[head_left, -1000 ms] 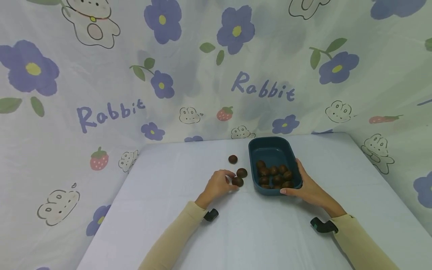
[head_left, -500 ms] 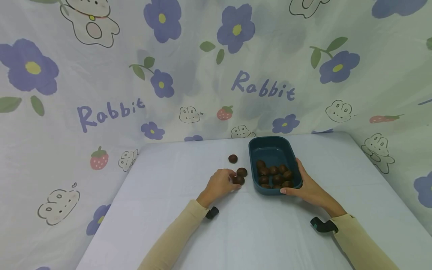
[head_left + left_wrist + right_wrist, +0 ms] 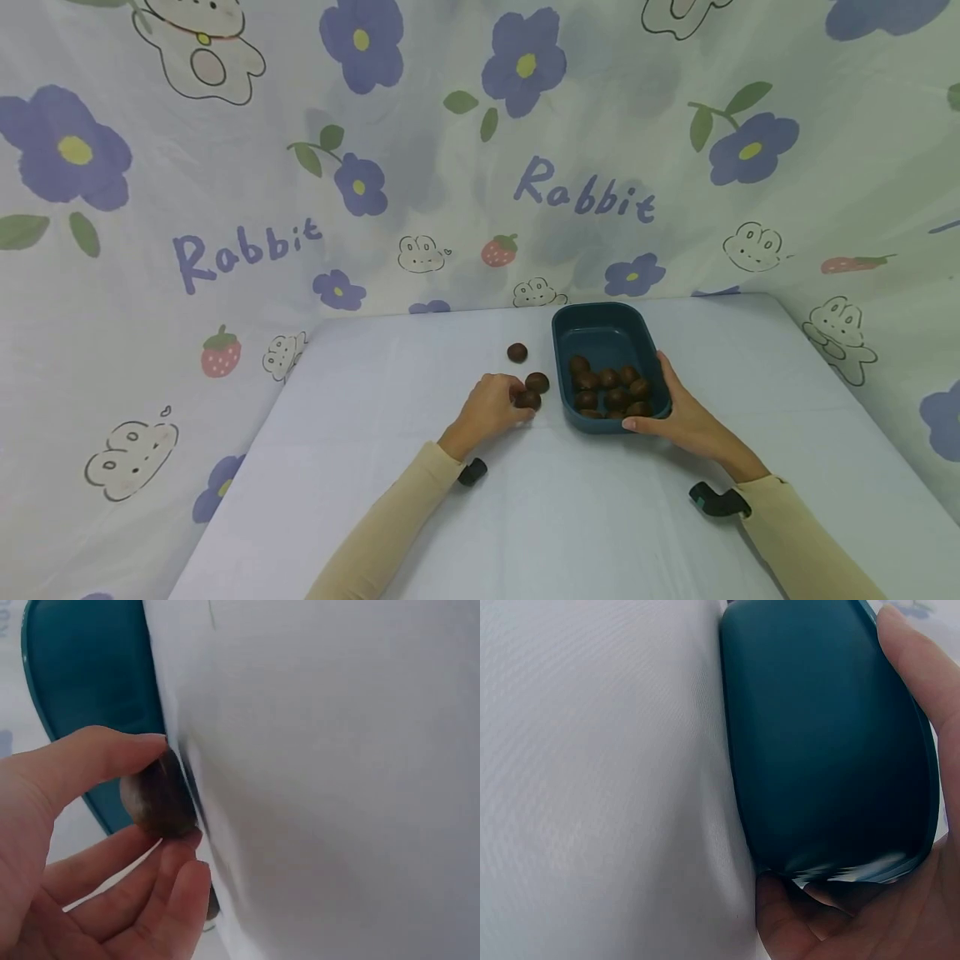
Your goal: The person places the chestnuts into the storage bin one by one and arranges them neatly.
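Note:
My left hand point(image 3: 486, 412) pinches a brown chestnut point(image 3: 528, 401) between thumb and fingers, low over the white tabletop. Close up in the left wrist view, the thumb lies on one side of the chestnut point(image 3: 157, 796) and the fingertips on the other. A second chestnut point(image 3: 537, 382) sits right beside it, and a third chestnut point(image 3: 517, 352) lies farther back. To the right stands a dark teal rectangular box point(image 3: 602, 321) with several chestnuts point(image 3: 616, 397) gathered in its near half. My right hand point(image 3: 693, 423) grips the box's near right corner, thumb along the front, fingers round the side.
A white cloth point(image 3: 390, 375) covers the table. Behind it hangs a curtain point(image 3: 435, 183) printed with flowers and rabbits. Black wrist-worn devices sit under both sleeves, the left device point(image 3: 472, 472) and the right device point(image 3: 718, 501).
My left hand has shifted slightly to the right, and its fingers have closed in around the nearest chestnut. The right hand and the box have stayed in place.

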Demonstrator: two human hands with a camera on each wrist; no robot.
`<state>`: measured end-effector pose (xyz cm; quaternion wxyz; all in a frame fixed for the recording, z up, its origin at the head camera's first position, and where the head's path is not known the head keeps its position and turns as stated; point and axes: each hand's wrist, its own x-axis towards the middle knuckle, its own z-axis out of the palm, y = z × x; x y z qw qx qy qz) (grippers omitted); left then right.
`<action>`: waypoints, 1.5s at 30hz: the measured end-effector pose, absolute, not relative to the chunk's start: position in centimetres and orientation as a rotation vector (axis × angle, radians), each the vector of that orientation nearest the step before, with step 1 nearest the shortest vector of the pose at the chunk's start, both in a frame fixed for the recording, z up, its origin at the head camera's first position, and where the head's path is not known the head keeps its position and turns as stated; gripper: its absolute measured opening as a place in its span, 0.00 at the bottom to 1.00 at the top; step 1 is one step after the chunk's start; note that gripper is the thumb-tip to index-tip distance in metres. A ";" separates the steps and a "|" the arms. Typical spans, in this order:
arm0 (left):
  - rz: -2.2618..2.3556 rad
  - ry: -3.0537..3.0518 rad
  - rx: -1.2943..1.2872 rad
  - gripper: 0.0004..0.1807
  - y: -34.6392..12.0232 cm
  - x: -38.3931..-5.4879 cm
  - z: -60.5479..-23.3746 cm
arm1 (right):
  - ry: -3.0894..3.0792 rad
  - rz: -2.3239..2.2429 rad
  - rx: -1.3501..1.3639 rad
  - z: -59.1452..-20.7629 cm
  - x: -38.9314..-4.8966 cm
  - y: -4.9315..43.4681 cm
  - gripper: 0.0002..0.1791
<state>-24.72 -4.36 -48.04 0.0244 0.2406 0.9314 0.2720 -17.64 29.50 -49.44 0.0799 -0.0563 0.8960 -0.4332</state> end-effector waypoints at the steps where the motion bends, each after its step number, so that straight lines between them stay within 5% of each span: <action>1: 0.860 2.875 0.741 0.13 -4.4 -24.7 -47.9 | 2.681 -1.291 -0.166 -49.4 -17.6 29.5 0.74; 18: 1.207 2.877 0.709 0.16 -5.0 -26.1 -45.6 | 2.678 -1.300 -0.164 -49.5 -17.7 29.5 0.74; 45: 1.495 2.779 0.640 0.20 0.4 -31.0 -44.6 | 2.675 -1.307 -0.155 -49.6 -17.9 29.5 0.74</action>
